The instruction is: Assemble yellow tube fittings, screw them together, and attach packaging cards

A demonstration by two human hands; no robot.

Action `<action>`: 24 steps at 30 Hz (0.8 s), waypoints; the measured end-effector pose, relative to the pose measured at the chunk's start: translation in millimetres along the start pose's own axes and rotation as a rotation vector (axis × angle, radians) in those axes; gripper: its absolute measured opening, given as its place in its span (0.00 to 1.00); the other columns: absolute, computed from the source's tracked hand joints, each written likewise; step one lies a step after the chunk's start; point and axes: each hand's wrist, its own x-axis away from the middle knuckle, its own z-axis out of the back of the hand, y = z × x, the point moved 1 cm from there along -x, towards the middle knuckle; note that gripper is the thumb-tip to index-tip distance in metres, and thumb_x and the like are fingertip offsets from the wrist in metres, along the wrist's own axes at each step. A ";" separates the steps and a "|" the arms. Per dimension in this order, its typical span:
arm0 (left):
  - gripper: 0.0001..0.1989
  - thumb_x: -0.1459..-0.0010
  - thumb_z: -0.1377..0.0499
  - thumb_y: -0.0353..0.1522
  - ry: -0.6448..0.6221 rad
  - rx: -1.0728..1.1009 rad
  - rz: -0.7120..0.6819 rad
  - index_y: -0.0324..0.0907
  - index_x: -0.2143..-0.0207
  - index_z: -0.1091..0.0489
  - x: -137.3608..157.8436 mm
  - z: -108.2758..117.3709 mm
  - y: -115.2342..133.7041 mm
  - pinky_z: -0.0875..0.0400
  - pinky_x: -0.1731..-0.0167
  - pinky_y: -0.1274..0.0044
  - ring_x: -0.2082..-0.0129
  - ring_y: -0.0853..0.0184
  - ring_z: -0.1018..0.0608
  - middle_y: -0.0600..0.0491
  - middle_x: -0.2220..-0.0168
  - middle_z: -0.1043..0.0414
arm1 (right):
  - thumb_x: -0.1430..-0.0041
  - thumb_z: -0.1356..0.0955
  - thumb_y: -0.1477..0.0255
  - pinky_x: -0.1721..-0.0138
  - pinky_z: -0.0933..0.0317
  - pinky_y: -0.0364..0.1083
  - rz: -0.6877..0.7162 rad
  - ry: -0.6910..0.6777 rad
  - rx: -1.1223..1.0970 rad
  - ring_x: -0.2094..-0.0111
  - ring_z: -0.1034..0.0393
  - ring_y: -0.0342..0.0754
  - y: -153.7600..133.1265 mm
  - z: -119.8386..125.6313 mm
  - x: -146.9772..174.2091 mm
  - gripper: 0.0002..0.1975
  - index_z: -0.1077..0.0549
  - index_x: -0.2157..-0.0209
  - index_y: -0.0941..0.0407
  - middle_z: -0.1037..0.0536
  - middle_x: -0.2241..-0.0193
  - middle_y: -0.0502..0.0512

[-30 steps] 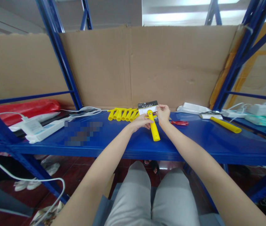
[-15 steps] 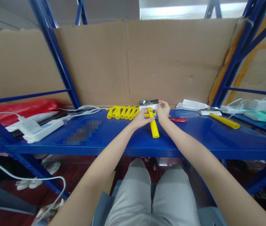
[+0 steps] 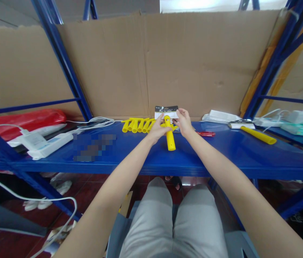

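My left hand (image 3: 158, 130) grips the upper part of a yellow plastic tube (image 3: 169, 137) whose lower end points toward me above the blue shelf (image 3: 221, 154). My right hand (image 3: 184, 122) pinches a small black-and-white card (image 3: 166, 111) right behind the tube's top. A row of several more yellow tubes (image 3: 138, 124) lies on the shelf just left of my hands. A red-handled screwdriver (image 3: 206, 133) lies just right of my right hand.
A brown cardboard sheet (image 3: 146, 64) backs the shelf between blue uprights (image 3: 60, 61). At left lie a red bag (image 3: 25, 120), a white power strip (image 3: 48, 145) and cables. At right lie another yellow tube (image 3: 259, 135), white boxes (image 3: 221, 116) and a green packet (image 3: 302, 129).
Both hands, with tube and card, have lifted slightly and moved a little left. The tube now hangs more upright. The view has tilted slightly downward.
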 end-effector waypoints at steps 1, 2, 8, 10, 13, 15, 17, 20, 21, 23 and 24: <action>0.51 0.52 0.36 0.19 0.038 0.009 -0.007 0.52 0.30 0.51 -0.4 0.6 0.9 0.22 0.62 0.76 0.60 0.67 0.20 0.45 0.38 0.37 | 0.44 0.32 0.63 0.57 0.29 0.49 0.030 -0.019 0.046 0.56 0.28 0.47 0.3 -0.6 1.1 0.17 0.36 0.54 0.49 0.28 0.51 0.53; 0.50 0.52 0.36 0.19 0.080 0.019 -0.014 0.52 0.30 0.51 -0.7 1.1 1.9 0.22 0.61 0.76 0.60 0.67 0.20 0.45 0.37 0.38 | 0.46 0.30 0.63 0.56 0.30 0.49 0.072 -0.034 0.104 0.55 0.29 0.47 0.0 -1.2 2.8 0.20 0.35 0.53 0.49 0.28 0.50 0.54; 0.51 0.53 0.40 0.16 0.223 0.112 -0.003 0.52 0.30 0.53 2.5 0.0 8.9 0.20 0.65 0.77 0.68 0.73 0.21 0.44 0.35 0.41 | 0.45 0.32 0.64 0.57 0.33 0.51 0.235 -0.122 0.371 0.65 0.31 0.48 -10.1 -7.0 14.4 0.10 0.34 0.64 0.53 0.28 0.69 0.50; 0.51 0.53 0.41 0.15 0.221 0.143 0.001 0.52 0.30 0.52 3.7 -1.4 9.8 0.20 0.69 0.77 0.72 0.76 0.23 0.44 0.34 0.42 | 0.44 0.33 0.65 0.59 0.33 0.51 0.249 -0.115 0.400 0.67 0.31 0.48 -15.1 -7.7 16.7 0.08 0.35 0.68 0.53 0.29 0.72 0.49; 0.51 0.53 0.40 0.16 0.241 0.186 -0.016 0.54 0.30 0.51 3.0 -1.4 8.3 0.20 0.69 0.77 0.73 0.77 0.22 0.44 0.34 0.42 | 0.43 0.33 0.65 0.60 0.32 0.50 0.292 -0.080 0.436 0.68 0.30 0.48 -21.5 -6.5 20.5 0.08 0.36 0.71 0.53 0.28 0.73 0.50; 0.51 0.52 0.39 0.17 0.268 0.189 -0.028 0.54 0.30 0.51 0.2 0.5 5.7 0.20 0.67 0.76 0.71 0.74 0.21 0.44 0.34 0.42 | 0.42 0.34 0.64 0.61 0.32 0.51 0.306 -0.085 0.448 0.68 0.29 0.48 -23.7 -6.4 23.7 0.09 0.35 0.71 0.53 0.27 0.73 0.50; 0.50 0.51 0.39 0.18 0.284 0.161 -0.041 0.53 0.30 0.53 -3.9 3.1 2.3 0.20 0.62 0.74 0.66 0.71 0.19 0.44 0.34 0.41 | 0.42 0.34 0.62 0.63 0.31 0.51 0.277 -0.153 0.432 0.69 0.28 0.49 -23.1 -8.7 27.5 0.09 0.33 0.70 0.53 0.26 0.74 0.51; 0.48 0.50 0.37 0.20 0.307 0.094 -0.086 0.49 0.30 0.51 -9.9 6.8 -2.8 0.23 0.53 0.73 0.51 0.63 0.20 0.43 0.35 0.39 | 0.44 0.33 0.62 0.64 0.29 0.51 0.214 -0.303 0.363 0.68 0.26 0.49 -18.0 -16.6 32.7 0.10 0.29 0.68 0.54 0.23 0.71 0.52; 0.47 0.50 0.36 0.21 0.310 0.068 -0.105 0.47 0.30 0.50 -11.3 7.5 -4.0 0.25 0.50 0.74 0.47 0.61 0.23 0.43 0.36 0.38 | 0.44 0.33 0.62 0.62 0.28 0.52 0.212 -0.331 0.334 0.67 0.26 0.49 -16.0 -19.3 33.7 0.09 0.28 0.66 0.54 0.22 0.69 0.53; 0.45 0.49 0.37 0.21 0.291 0.021 -0.128 0.45 0.30 0.50 -12.4 8.0 -5.7 0.28 0.47 0.75 0.42 0.60 0.27 0.42 0.36 0.38 | 0.45 0.32 0.64 0.57 0.29 0.54 0.217 -0.355 0.278 0.62 0.25 0.50 -12.6 -23.5 34.2 0.10 0.26 0.64 0.53 0.21 0.65 0.54; 0.45 0.48 0.37 0.21 0.275 0.001 -0.132 0.44 0.30 0.50 -12.2 7.8 -6.0 0.29 0.46 0.75 0.41 0.61 0.27 0.42 0.36 0.38 | 0.45 0.32 0.64 0.54 0.29 0.55 0.210 -0.358 0.254 0.60 0.25 0.50 -11.3 -24.6 33.6 0.10 0.25 0.63 0.53 0.21 0.63 0.54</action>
